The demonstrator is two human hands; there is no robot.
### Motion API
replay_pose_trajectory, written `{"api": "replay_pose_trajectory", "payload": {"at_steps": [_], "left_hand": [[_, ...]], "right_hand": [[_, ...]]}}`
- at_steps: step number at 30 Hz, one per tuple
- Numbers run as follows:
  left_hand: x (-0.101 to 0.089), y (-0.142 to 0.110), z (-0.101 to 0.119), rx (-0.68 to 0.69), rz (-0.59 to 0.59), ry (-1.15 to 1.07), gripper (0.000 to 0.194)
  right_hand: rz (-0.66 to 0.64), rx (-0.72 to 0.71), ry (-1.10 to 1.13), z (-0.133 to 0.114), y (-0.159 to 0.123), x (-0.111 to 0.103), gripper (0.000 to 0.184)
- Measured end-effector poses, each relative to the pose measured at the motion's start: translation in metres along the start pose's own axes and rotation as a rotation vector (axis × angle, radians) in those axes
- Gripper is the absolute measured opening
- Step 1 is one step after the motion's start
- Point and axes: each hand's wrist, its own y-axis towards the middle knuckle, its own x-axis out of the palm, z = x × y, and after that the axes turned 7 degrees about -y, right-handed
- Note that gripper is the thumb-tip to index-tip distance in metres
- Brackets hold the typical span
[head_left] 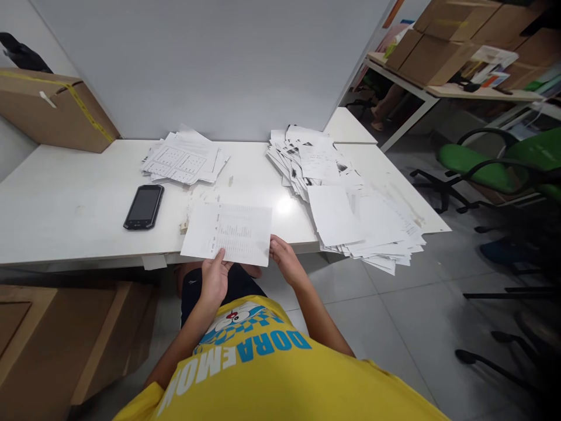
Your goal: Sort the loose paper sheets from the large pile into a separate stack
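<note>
Specimen: printed sheet [236, 229], held over the front edge of the desk [87, 204], between the left paper stack [182, 158] and the spread paper pile [350, 204]. Black handheld device [144, 207] lies flat to its left.

Grip: left hand [214, 279] pinches the near edge, thumb on the printed face, fingers going underneath. Right hand [284, 257] has its fingers bent at the right edge, close to the near corner; whether they close on the paper or merely touch it, cannot tell. One layer or several, also cannot tell.

Handling (estimate): very light, thin and limp; spans flat between two supports, but would probably droop at the far side if held by one corner. Smooth face, likely to slide on other paper. Creases and tears easily, so a light pinch should do.

Best hold: opposite side edges, or near edge plus one side, thumbs just inside the margin. Squeezing hard at a corner risks a dog-ear.
</note>
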Motion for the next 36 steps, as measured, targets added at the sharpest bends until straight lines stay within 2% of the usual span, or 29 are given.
{"api": "replay_pose_trajectory", "payload": {"at_steps": [8,24,31,34,36], "left_hand": [[0.001,0.001,0.0,-0.019,-0.006,0.016,0.048],[-0.002,0.001,0.001,-0.012,-0.018,0.03,0.049],[0.004,-0.002,-0.002,-0.013,-0.046,0.04,0.053],[0.002,-0.001,-0.005,0.028,-0.033,0.034,0.052],[-0.002,-0.001,-0.008,0.07,-0.001,0.042,0.049]], "right_hand": [[0.064,0.012,-0.082,0.01,0.006,0.001,0.043],[0.068,0.014,-0.142,0.014,0.008,-0.002,0.041],[0.138,0.04,-0.172,0.014,0.009,0.001,0.041],[0.18,0.035,-0.184,0.016,0.01,-0.007,0.042],[0.24,0.043,-0.195,0.018,0.009,-0.02,0.044]]}}
